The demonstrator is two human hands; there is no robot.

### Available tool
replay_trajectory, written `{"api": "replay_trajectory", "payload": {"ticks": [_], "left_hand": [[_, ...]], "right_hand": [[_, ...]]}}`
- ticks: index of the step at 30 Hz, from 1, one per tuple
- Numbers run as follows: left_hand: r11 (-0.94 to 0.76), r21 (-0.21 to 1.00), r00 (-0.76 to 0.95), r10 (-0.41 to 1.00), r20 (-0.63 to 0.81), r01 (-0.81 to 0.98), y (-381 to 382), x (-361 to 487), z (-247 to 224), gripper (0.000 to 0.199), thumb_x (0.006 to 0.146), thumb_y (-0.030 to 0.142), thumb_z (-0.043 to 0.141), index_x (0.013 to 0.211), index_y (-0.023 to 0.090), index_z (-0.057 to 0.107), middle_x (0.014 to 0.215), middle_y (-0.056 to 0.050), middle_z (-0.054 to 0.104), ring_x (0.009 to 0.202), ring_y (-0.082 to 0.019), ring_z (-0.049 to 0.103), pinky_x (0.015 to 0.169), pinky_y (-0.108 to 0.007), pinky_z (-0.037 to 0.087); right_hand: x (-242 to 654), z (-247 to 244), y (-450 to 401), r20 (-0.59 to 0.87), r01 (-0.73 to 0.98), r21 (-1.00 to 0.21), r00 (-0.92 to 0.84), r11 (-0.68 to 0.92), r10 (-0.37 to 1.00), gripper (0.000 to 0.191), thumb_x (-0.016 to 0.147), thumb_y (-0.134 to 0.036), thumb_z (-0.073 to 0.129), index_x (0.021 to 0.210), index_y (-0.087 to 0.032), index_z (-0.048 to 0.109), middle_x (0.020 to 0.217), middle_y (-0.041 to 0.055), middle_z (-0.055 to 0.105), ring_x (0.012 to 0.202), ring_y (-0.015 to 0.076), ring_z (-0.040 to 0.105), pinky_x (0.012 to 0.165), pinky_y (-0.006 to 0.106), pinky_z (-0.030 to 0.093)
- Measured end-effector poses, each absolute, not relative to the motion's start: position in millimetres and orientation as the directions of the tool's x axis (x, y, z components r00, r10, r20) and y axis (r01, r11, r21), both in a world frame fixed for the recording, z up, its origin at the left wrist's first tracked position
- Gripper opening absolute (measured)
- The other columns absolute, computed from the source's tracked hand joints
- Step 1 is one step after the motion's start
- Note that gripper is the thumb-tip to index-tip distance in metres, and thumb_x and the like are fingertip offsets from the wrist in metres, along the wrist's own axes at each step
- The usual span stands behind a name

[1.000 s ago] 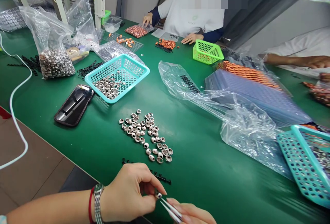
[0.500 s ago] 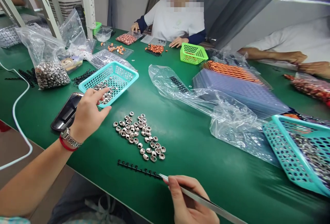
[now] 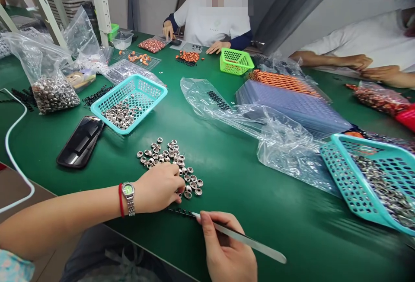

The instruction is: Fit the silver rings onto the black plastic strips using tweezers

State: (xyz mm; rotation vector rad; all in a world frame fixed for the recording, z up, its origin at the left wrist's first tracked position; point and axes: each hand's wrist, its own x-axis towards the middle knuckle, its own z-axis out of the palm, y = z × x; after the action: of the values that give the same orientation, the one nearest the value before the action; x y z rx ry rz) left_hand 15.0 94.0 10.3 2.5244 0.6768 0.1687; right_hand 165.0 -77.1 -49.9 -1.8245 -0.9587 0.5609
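My left hand (image 3: 160,187), with a watch and red band at the wrist, is over the lower left part of a loose pile of silver cup-shaped beads (image 3: 165,154). Its fingers are curled down among the beads; what they grip, if anything, is hidden. My right hand (image 3: 227,243) is closed around metal tweezers (image 3: 256,244), whose tips touch the right end of a black toothed strip (image 3: 183,212). The strip's left part lies behind my left hand. A blue basket (image 3: 147,115) holding more silver beads stands beyond the pile.
A black phone (image 3: 80,141) lies at the left, near a bag of silver beads (image 3: 53,94). Clear plastic bags (image 3: 285,156) and a second blue basket (image 3: 348,191) are at the right. Two people sit across the table, near a green basket (image 3: 236,68).
My left hand has moved from the blue basket down and right to the loose beads. My right hand still holds the tweezers at the strip. The view has shifted slightly.
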Motion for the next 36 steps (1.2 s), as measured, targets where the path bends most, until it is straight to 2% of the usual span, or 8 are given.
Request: {"api": "replay_trajectory", "payload": {"ticks": [6,10,13,18,22,27,31,36], "left_hand": [[-0.67,0.619,0.854,0.521,-0.003,0.41,67.2,-1.8,19.1,0.009,0.092,0.02,0.086,0.098,0.016,0.081,0.089,-0.004,0.076,0.086,-0.022,0.07,0.08,-0.03,0.053],[-0.39,0.832,0.775,0.628,-0.073,0.395,46.9,-12.7,10.1,0.018,0.091,0.018,0.085,0.109,0.016,0.083,0.09,-0.004,0.077,0.077,-0.018,0.071,0.072,-0.025,0.055],[-0.273,0.88,0.744,0.656,-0.125,0.388,41.7,-16.1,0.1,0.018,0.092,0.014,0.08,0.109,0.014,0.085,0.096,-0.006,0.076,0.075,-0.016,0.071,0.07,-0.024,0.056],[-0.264,0.888,0.746,0.654,-0.122,0.377,43.9,-17.1,-5.1,0.018,0.093,0.013,0.075,0.108,0.015,0.084,0.097,-0.006,0.074,0.076,-0.016,0.071,0.071,-0.024,0.057],[-0.259,0.901,0.743,0.662,-0.097,0.348,47.8,-18.3,-0.8,0.024,0.093,0.013,0.071,0.113,0.018,0.083,0.103,-0.006,0.075,0.076,-0.015,0.071,0.074,-0.025,0.059],[-0.331,0.908,0.727,0.685,0.045,0.256,49.2,-21.1,6.1,0.03,0.095,0.013,0.066,0.12,0.019,0.083,0.11,-0.009,0.077,0.09,-0.019,0.073,0.089,-0.032,0.061],[-0.217,0.963,0.681,0.731,0.053,0.158,36.9,-21.2,8.1,0.029,0.093,0.014,0.066,0.113,0.019,0.086,0.109,-0.011,0.079,0.09,-0.02,0.073,0.086,-0.031,0.061],[0.195,0.981,0.611,0.774,-0.165,0.018,16.8,-17.3,2.8,0.016,0.084,0.02,0.081,0.098,0.017,0.087,0.109,-0.011,0.08,0.092,-0.021,0.075,0.086,-0.031,0.062]], "right_hand": [[161.4,-46.8,-72.3,0.029,0.362,-0.903,0.589,-0.232,0.807,0.044,0.093,-0.066,0.07,0.084,-0.023,0.073,0.079,0.0059,0.074,0.066,0.0192,0.073,0.06,0.027,0.058],[161.4,-44.3,-71.4,0.072,0.406,-0.891,0.57,-0.205,0.818,0.041,0.095,-0.063,0.069,0.084,-0.024,0.074,0.08,0.0054,0.074,0.066,0.0179,0.072,0.06,0.026,0.057],[163.3,-41.4,-72.3,0.064,0.389,-0.901,0.556,-0.191,0.829,0.041,0.094,-0.063,0.07,0.083,-0.024,0.075,0.08,0.0049,0.074,0.065,0.0171,0.07,0.06,0.025,0.057],[166.1,-37.7,-72.0,-0.005,0.305,-0.932,0.525,-0.194,0.851,0.041,0.092,-0.064,0.072,0.082,-0.024,0.076,0.074,0.0031,0.072,0.064,0.0162,0.069,0.06,0.024,0.057],[168.5,-40.0,-75.0,-0.079,0.249,-0.933,0.562,-0.259,0.823,0.046,0.089,-0.068,0.073,0.083,-0.022,0.076,0.079,0.0058,0.076,0.069,0.0187,0.072,0.06,0.025,0.058],[167.4,-43.4,-85.3,-0.121,0.16,-0.953,0.58,-0.258,0.805,0.043,0.088,-0.065,0.077,0.086,-0.022,0.076,0.083,0.0064,0.077,0.074,0.0208,0.075,0.064,0.027,0.06],[158.8,-44.1,-87.1,0.052,0.146,-0.988,0.622,-0.05,0.781,0.028,0.091,-0.049,0.081,0.084,-0.023,0.075,0.08,0.0023,0.073,0.068,0.0151,0.07,0.064,0.024,0.057],[147.7,-44.9,-82.1,0.239,0.042,-0.961,0.617,0.272,0.75,0.013,0.096,-0.031,0.077,0.086,-0.024,0.072,0.077,-0.0006,0.067,0.07,0.0133,0.068,0.066,0.025,0.059]]}}
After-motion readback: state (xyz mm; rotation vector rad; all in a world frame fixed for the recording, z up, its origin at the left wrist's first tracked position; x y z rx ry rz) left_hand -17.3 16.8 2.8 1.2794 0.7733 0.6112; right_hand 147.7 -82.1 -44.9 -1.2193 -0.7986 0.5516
